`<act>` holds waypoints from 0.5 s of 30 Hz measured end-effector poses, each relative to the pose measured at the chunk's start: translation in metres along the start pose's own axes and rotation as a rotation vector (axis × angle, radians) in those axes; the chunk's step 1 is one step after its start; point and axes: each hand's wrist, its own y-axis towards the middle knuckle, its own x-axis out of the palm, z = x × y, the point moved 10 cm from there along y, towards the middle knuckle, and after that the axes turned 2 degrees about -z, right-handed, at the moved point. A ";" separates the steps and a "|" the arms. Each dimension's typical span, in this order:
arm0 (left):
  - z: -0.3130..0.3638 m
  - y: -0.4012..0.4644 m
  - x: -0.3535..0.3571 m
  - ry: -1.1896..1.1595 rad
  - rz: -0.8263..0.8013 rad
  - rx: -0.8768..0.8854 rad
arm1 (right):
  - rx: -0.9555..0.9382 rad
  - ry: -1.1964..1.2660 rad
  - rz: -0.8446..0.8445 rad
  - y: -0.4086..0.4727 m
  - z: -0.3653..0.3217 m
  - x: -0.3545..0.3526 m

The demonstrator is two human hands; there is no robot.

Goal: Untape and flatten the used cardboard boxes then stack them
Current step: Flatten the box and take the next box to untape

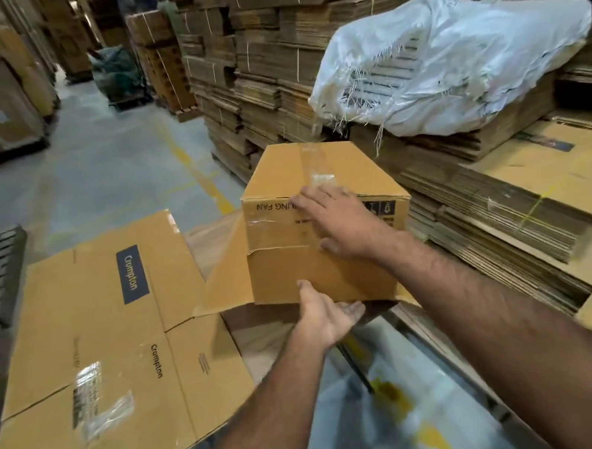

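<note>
Grey warehouse floor [112, 168] carries a flattened brown cardboard sheet [109, 334] near left. At centre, the left hand [327, 315] cups a still-taped brown cardboard box [326, 227] from below; the right hand [341, 220], fingers spread, presses its top. Untaping, flattening and stacking remain.

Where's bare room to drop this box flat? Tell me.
Free: the flattened Crompton sheet left of the box, and the grey aisle floor beyond it. Crowded: cardboard stacks and the white sack on the right.
</note>
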 end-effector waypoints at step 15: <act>0.104 -0.028 0.006 1.047 0.229 0.754 | 0.256 0.092 -0.344 -0.044 0.064 0.128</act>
